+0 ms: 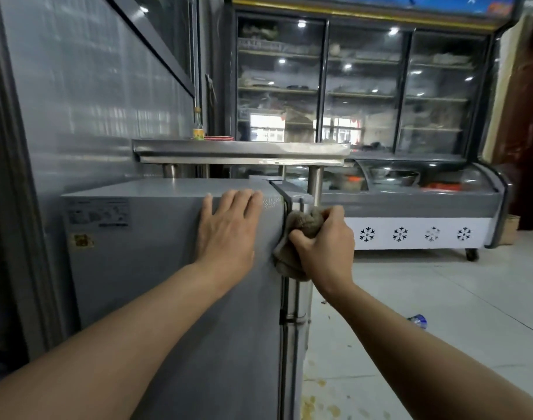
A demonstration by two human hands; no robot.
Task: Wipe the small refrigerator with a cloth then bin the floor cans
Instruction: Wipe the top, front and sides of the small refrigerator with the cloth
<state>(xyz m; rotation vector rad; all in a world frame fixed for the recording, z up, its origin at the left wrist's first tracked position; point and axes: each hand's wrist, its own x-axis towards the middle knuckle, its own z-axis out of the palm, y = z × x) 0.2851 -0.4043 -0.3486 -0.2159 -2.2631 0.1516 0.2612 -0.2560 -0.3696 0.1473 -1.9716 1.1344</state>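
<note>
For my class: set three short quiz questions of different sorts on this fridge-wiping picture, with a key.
1. True or false: the left hand grips the cloth.
2. Which part of the small refrigerator does the cloth touch? A) its top B) the door edge by the hinge side C) the label sticker
3. Fill in: a blue can lies on the ____.

Key: 1 false, the right hand grips it while the left rests flat against the refrigerator's upper side. 2 B. 3 floor.
</note>
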